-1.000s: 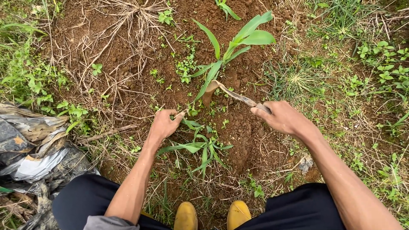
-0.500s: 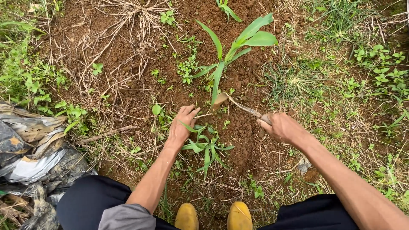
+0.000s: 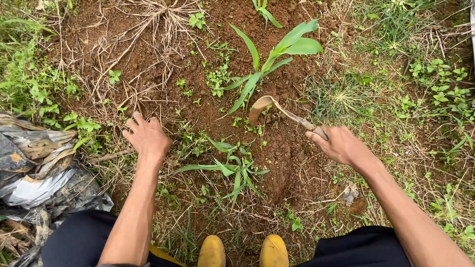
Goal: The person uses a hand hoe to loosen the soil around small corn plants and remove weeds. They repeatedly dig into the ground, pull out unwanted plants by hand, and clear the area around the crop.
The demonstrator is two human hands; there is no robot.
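On a patch of bare brown soil ringed by weeds, seen from above, the person crouches with two yellow boots at the bottom edge.

Right hand: closed around the handle of a small curved hand sickle. The muddy blade arcs up and to the left from the fist; its tip points down at the soil just below the base of a young maize plant. Blade and maize stem are near each other but apart.

Left hand: fingers spread wide, palm down, holding nothing. It rests on dry grass stalks and soil to the left of the weeded area, well apart from the sickle.

Between the two hands: a low grass weed with long narrow leaves spreading flat, rooted in the soil in front of the boots. Neither hand touches it. Small broadleaf seedlings are scattered left of the maize stem.

Far left: crumpled grey plastic sheeting, dirty, lying on the ground beside the person's left knee. A tuft of dead dry grass lies at the top of the soil patch. Green grass and clover-like weeds cover the right side.
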